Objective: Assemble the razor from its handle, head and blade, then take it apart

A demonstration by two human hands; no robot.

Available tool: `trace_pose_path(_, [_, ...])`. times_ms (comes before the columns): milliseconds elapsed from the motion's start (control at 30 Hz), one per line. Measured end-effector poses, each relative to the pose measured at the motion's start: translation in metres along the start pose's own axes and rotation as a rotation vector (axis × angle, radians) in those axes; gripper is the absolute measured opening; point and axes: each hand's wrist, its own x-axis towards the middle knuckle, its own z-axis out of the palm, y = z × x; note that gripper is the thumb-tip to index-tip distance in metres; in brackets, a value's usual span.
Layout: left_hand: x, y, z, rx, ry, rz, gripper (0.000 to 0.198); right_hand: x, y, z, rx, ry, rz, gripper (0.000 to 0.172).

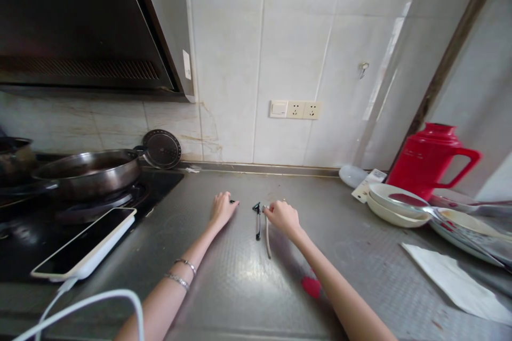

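Note:
My left hand [223,209] rests low over the steel counter, fingers closed around a small black object [232,201] that is mostly hidden. My right hand [283,216] has its fingertips pinched at the upper end of a thin beige stick [268,242], which slants down along the counter; what tops it is covered by the fingers. Between my hands, nearer the right, lies a razor [258,224] with a dark green head and a black-tipped handle. Partly under my right forearm is a pinkish-red item [311,286], its kind unclear.
On the left, a steel pan [92,176] sits on the black stove, with a phone [86,245] on a white cable in front. A red thermos jug [426,162], stacked bowls [394,210] and a white napkin [452,282] occupy the right side. Wall sockets [303,110] are behind.

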Motion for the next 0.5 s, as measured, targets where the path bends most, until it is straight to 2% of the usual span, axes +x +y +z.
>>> trace_pose_path(200, [-0.002,0.011,0.003,0.117,-0.036,-0.003,0.032,0.004,0.011,-0.001,0.010,0.007,0.030,0.032])
trace_pose_path(500, [0.000,0.008,0.014,0.116,-0.010,0.022,0.025,0.007,0.015,0.002,0.025,0.044,0.028,0.030])
